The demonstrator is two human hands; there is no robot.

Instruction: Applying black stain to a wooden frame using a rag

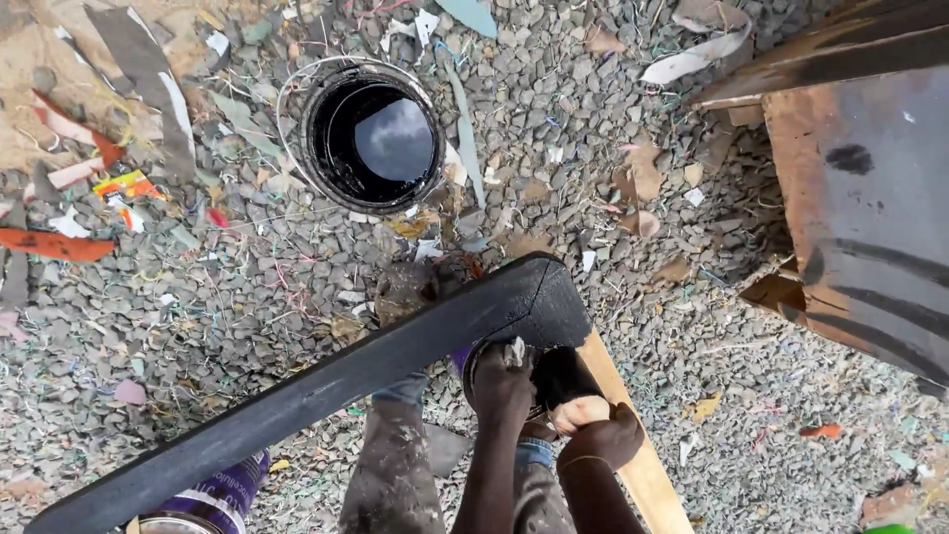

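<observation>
1 bucket (374,138), 2 cans (213,499), 2 hands (502,388)

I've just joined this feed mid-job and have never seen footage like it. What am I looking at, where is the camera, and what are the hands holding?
There is one picture, shot from a camera on the person's head, looking straight down at their own hands and legs. The left hand grips a small dark tin by its rim; the right hand is beside it, holding something pale that I cannot identify. Above them runs a long black-painted wooden board, joined at a corner to an unpainted wooden board. On the grey gravel ground stands an open round bucket of black liquid, with a rusty metal sheet on the right.
</observation>
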